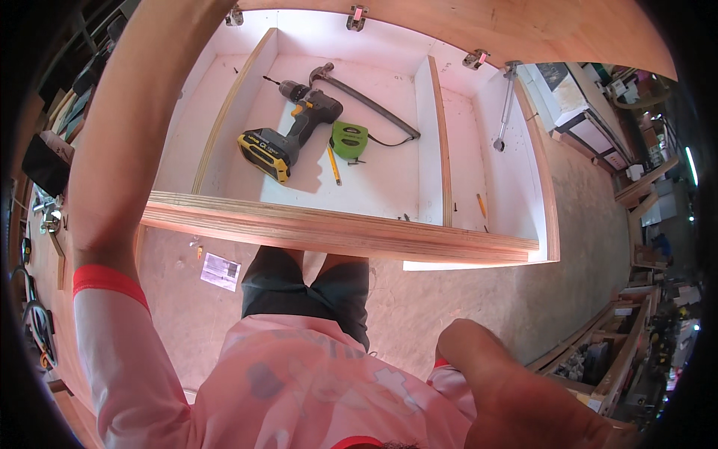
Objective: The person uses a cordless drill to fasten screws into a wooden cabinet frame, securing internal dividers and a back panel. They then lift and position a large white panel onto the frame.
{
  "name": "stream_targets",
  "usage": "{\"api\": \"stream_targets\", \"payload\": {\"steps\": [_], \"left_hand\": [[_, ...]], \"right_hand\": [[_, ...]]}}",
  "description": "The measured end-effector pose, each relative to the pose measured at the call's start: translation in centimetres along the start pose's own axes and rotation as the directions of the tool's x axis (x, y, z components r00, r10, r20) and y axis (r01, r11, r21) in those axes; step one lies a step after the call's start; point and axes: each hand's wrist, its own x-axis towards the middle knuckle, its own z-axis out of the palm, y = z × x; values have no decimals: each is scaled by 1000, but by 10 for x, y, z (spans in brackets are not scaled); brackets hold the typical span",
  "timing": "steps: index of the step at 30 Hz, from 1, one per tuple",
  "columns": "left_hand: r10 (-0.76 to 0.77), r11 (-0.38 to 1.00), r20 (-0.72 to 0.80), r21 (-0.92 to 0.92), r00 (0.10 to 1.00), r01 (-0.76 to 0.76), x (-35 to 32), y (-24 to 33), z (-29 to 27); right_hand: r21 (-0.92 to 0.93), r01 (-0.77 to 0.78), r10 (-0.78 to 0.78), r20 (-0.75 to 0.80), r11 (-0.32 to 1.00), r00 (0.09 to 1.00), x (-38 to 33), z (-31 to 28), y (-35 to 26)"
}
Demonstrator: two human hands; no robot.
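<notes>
My left forearm [123, 142] reaches up the left side and leaves the top edge beside a raised wooden panel [538, 30]; the left hand is out of view. My right arm [516, 396] is bent, its forearm running off the lower right, and no right fingers show. In front of me is a white-lined cabinet box [359, 243] with plywood edges and dividers. Its middle compartment holds a black and yellow cordless drill [295, 131] with a bit, a claw hammer [366, 101], a green tape measure [349, 140] and a yellow pencil [333, 165].
Metal hinges [356, 18] line the box's far edge, and a gas strut [506, 112] hangs at its right wall. A second yellow piece [481, 205] and screws lie in the right compartment. A printed sheet [220, 272] is on the floor. Wooden shelving [609, 359] stands at right.
</notes>
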Motion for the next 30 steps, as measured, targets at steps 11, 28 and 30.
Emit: {"api": "stream_targets", "payload": {"steps": [11,28,30], "left_hand": [[-436,881,-120,146,892,450,-49,-46,-44],[-809,468,96,703,580,535,-151,-148,-108],[-813,465,154,752,562,468,-156,-154,-107]], "right_hand": [[35,-22,23,-5,999,1000,3,3,1],[63,5,-7,44,998,999,1,34,5],[46,11,-13,44,999,999,0,38,6]]}}
